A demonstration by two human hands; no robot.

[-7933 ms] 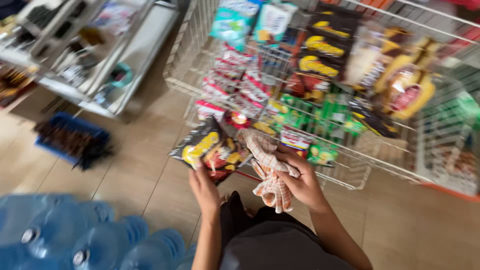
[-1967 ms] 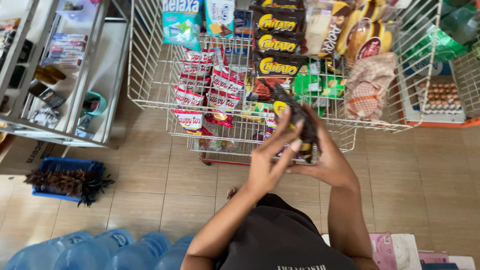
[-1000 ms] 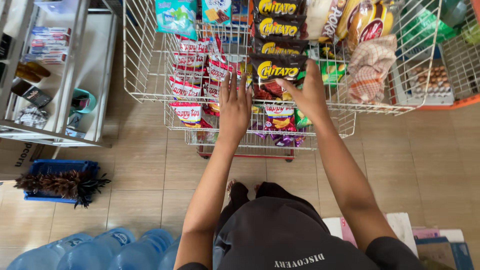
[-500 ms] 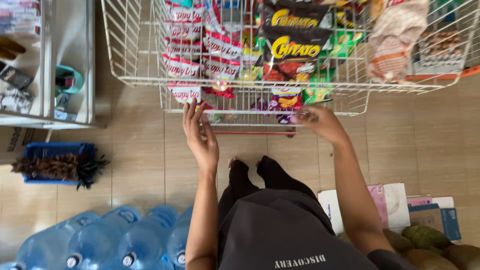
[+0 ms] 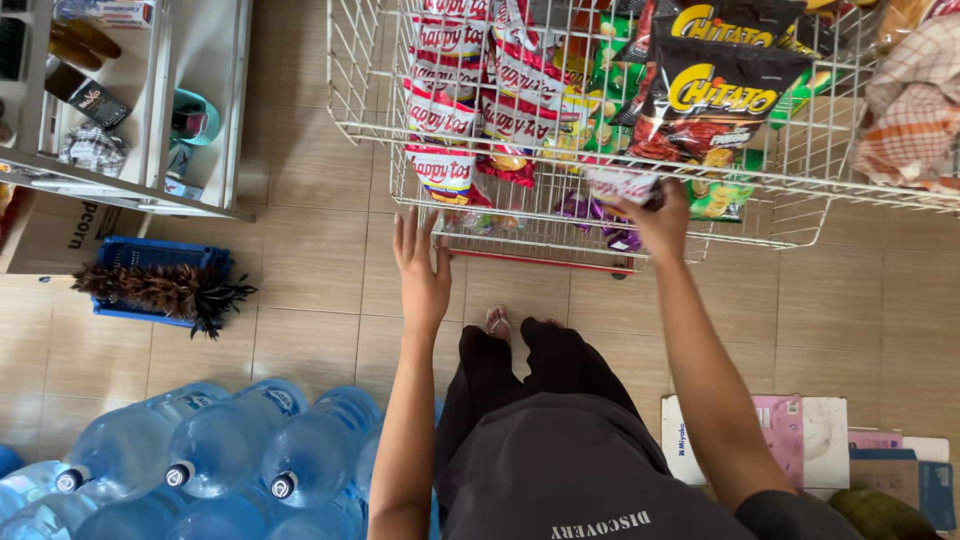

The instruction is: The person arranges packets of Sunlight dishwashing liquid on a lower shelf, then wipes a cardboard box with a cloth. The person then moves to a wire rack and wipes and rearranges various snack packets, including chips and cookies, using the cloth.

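Snack packets are hanging in the white wire rack (image 5: 360, 100) ahead of us. We are closing our right hand (image 5: 655, 215) on a small packet (image 5: 620, 185) at the lower shelf's front edge, its long side running left-right. Our left hand (image 5: 422, 275) is hovering open and empty, just below the red-and-white packet (image 5: 443, 170).
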